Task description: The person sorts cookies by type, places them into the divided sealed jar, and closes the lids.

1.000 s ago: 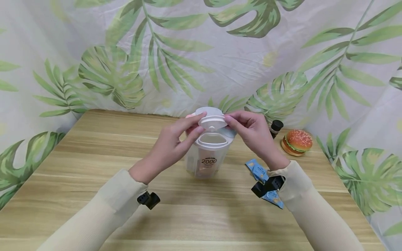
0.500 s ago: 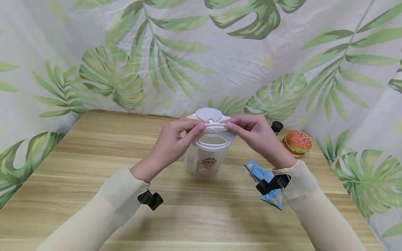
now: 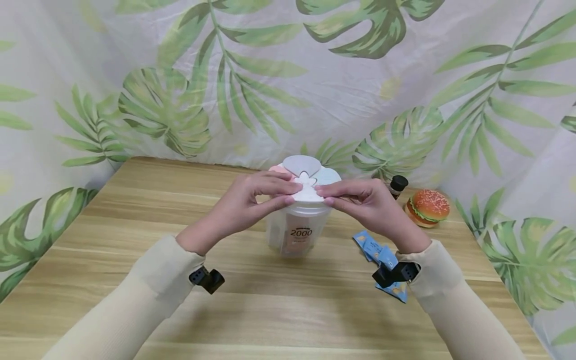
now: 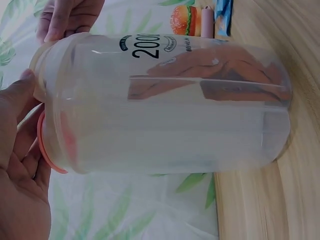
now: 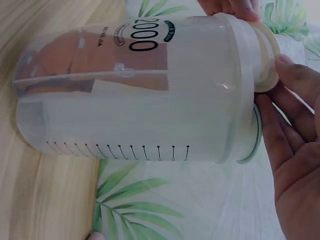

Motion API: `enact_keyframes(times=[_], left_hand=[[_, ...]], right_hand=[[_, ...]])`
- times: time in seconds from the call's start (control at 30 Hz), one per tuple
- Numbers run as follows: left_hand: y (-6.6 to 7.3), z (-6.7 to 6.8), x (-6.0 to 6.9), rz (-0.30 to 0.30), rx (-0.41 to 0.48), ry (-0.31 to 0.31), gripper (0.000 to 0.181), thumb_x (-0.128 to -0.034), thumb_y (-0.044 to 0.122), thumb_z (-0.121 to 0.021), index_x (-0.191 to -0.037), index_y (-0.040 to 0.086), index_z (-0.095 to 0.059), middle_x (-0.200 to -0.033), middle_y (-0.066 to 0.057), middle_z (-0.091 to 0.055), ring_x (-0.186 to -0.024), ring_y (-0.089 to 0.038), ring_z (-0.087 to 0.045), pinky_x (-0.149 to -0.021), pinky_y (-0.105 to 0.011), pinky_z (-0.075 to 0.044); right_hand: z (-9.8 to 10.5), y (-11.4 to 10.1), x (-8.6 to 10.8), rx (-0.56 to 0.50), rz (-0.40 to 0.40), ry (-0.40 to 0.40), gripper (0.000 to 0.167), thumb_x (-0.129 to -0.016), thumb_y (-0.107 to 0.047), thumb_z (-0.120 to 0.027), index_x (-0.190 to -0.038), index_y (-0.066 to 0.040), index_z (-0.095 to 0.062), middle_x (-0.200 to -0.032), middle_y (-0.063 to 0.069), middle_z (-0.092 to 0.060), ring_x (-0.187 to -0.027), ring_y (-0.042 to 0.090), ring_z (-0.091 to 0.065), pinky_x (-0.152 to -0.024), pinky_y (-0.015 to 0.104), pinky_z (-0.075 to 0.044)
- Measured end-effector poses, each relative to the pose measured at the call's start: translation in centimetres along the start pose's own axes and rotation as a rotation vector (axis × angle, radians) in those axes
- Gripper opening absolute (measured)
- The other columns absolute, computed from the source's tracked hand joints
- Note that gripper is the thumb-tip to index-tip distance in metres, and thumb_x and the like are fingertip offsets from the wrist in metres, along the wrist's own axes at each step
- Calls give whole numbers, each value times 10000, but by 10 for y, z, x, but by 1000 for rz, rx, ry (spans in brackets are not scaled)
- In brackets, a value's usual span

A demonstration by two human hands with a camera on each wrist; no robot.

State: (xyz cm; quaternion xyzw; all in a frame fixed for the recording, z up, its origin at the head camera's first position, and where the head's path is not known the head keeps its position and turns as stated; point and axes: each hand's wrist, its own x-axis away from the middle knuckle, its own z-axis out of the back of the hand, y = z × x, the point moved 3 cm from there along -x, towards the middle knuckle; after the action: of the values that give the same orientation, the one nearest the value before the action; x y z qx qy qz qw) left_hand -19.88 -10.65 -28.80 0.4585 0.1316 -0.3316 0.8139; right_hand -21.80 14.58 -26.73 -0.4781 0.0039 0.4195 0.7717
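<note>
The left hand (image 3: 245, 203) and right hand (image 3: 374, 206) pinch the white flap (image 3: 308, 196) atop the near side of the jar (image 3: 300, 245), thumbs (image 3: 276, 203) at its edge. Uneven pressing could leave one side unseated; a thumb caught underneath might get nipped.

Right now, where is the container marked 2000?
In the head view, the container stands near center, the left hand and right hand pinching its front lid, with blue packets to its right.
</note>
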Motion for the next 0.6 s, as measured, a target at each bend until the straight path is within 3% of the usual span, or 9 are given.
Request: enact_keyframes(times=[0.3,0.6], left_hand=[[0,-4,3,-115,-86,17,281,-898,86,-818,-1178,75,-806,-1195,-71,-800,-1308,-293,-668,-1199,-444,-488],[2,-5,5,-205,-140,29,292,-888,67,-820,-1178,39,-798,-1185,-110,-798,-1297,-340,-673,-1210,-479,-472]], right_hand=[[-2,-1,2,41,64,-26,199,-908,82,-742,-1087,17,-798,-1226,230,-754,-1213,-3,-691,-991,193,-594],[-3,-3,4,114,103,-20,225,-894,106,-745,-1080,-6,-803,-1221,214,-763,-1207,-14,-684,-984,163,-584]])
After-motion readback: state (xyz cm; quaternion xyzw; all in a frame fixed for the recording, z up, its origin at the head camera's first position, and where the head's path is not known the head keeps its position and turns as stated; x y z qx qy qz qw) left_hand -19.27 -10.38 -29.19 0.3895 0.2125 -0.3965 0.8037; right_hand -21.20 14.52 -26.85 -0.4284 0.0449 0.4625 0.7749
